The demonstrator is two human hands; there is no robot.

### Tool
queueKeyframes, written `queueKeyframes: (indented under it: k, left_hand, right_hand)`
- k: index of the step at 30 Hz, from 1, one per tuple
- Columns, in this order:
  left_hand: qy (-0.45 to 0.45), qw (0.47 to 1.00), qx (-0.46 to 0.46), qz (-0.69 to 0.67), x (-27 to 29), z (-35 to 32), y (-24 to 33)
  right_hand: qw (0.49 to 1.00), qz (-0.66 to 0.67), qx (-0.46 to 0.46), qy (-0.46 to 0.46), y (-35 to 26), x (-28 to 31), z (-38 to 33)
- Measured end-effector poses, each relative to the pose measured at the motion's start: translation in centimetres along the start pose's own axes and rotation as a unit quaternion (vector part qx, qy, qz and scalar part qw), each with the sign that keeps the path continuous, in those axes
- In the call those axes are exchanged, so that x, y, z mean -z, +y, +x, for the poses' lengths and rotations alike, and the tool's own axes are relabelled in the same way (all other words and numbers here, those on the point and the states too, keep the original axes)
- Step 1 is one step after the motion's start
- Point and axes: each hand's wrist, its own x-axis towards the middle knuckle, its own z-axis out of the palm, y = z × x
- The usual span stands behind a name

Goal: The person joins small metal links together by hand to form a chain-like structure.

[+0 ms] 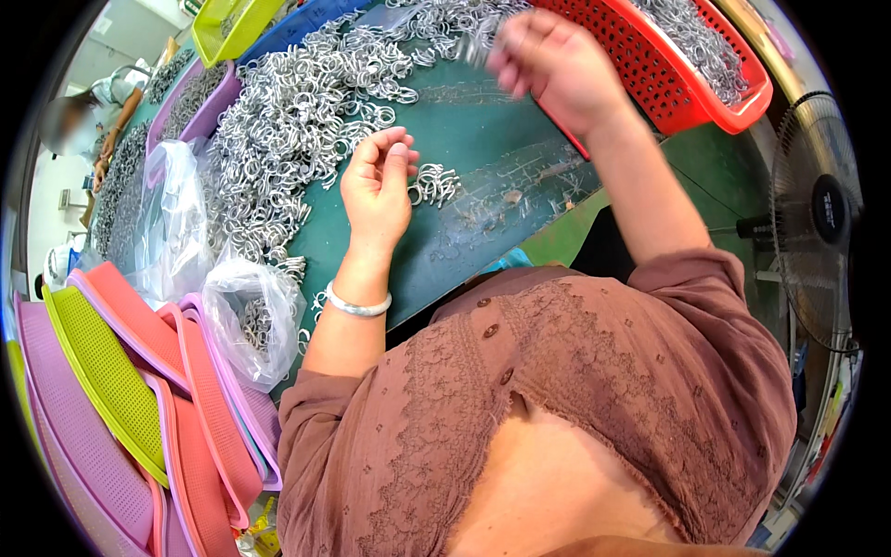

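Over the green tabletop, my left hand is closed, its fingers curled in and the thumb against them; whatever they hold is hidden. Right beside it lies a small cluster of silver metal ring-shaped pieces. A large heap of similar pieces spreads to the left and far side. My right hand is raised at the far side, next to the red basket, and its fingers are smeared by motion. At its fingertips are a few blurred metal pieces; I cannot tell whether they are held or falling.
A red perforated basket with metal pieces stands far right. A clear plastic bag holds pieces at left, near stacked pink, purple and green baskets. A fan stands right. Another person is far left.
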Motion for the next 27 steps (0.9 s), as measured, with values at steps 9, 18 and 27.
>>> queueKeyframes:
  k: [9,18,27]
  left_hand:
    - [-0.170,0.875,-0.136,0.433,0.7,0.3,1.5]
    - [-0.216,0.888,-0.097,0.395,0.9,0.2,0.9]
    - [-0.126,0.954,-0.063,0.266,-0.1,-0.1,0.7]
  right_hand:
    - [0.918,0.147,0.162,0.330,-10.2,9.7,8.0]
    - [0.968,-0.230,-0.074,-0.073,2.0,-0.6,-0.6]
    - [0.981,-0.108,-0.142,-0.078,6.2,-3.8,-3.8]
